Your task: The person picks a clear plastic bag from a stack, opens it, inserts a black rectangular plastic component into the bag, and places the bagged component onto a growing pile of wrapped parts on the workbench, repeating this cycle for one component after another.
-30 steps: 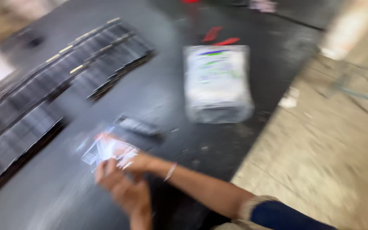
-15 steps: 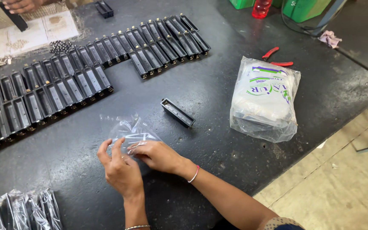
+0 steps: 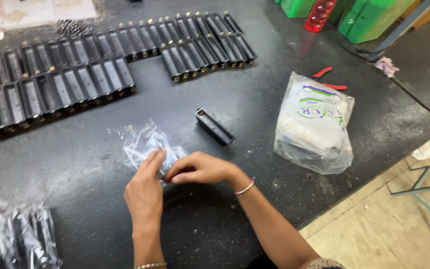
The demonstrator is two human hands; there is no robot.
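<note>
A small clear plastic bag (image 3: pixel 143 142) lies crumpled on the dark table (image 3: pixel 255 107). My left hand (image 3: pixel 144 192) pinches its near edge with fingers and thumb. My right hand (image 3: pixel 200 169) grips the same edge from the right, fingers curled, a thin bangle on the wrist. A single black rectangular part (image 3: pixel 215 127) lies just beyond the hands, apart from the bag.
Rows of the same black parts (image 3: pixel 100 60) line the far side. A large clear bag of white contents (image 3: pixel 314 122) sits at right, red pliers (image 3: pixel 328 78) behind it. Bagged black parts (image 3: pixel 18 239) lie at lower left. Green containers (image 3: pixel 369 17) and a red bottle (image 3: pixel 319 14) stand far right.
The view has swung and steadied over the table. Both hands stay together on the small clear bag, which now lies a little more spread out.
</note>
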